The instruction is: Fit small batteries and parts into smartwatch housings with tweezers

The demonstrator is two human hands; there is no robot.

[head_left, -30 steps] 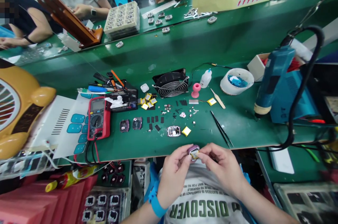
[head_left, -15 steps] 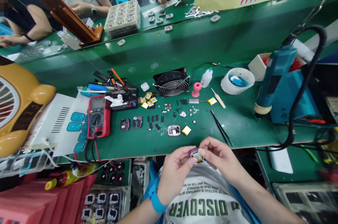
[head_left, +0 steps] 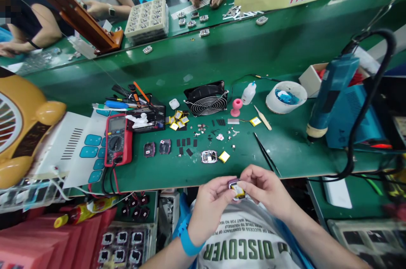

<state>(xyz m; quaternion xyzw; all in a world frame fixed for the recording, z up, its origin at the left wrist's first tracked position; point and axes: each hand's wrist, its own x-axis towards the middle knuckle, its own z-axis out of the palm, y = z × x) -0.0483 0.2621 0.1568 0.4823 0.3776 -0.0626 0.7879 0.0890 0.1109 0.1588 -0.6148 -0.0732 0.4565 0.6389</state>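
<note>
If twelve o'clock is set straight ahead of the seated person (head_left: 247, 235) and the clock is centred on the held work, the green desk (head_left: 171, 172) fills the upper half of the dial.

From where I stand, the largest tool is a blue tool (head_left: 333, 91), tilted nozzle-down between one and two o'clock. Its black hose (head_left: 351, 133) loops beside it.

The left hand (head_left: 207, 203) is at nine o'clock, fingers curled, thumb closed in a narrow pinch on a small purple case (head_left: 234, 182), described last. The right hand (head_left: 266, 190) is at three o'clock, fingers bent, thumb closed onto the same case; fingertips behind it are hidden.

A black fan (head_left: 206, 102) sits between eleven and twelve. A red multimeter (head_left: 118, 140) lies at ten.

Black tweezers (head_left: 258, 142) lie at one o'clock, near the right hand. A second case (head_left: 209, 157) lies open between ten and eleven, a yellow pack (head_left: 224, 157) just beside it.

The purple case is held at the desk's near edge, open side toward the person, with a yellow piece (head_left: 238, 193) inside.
</note>
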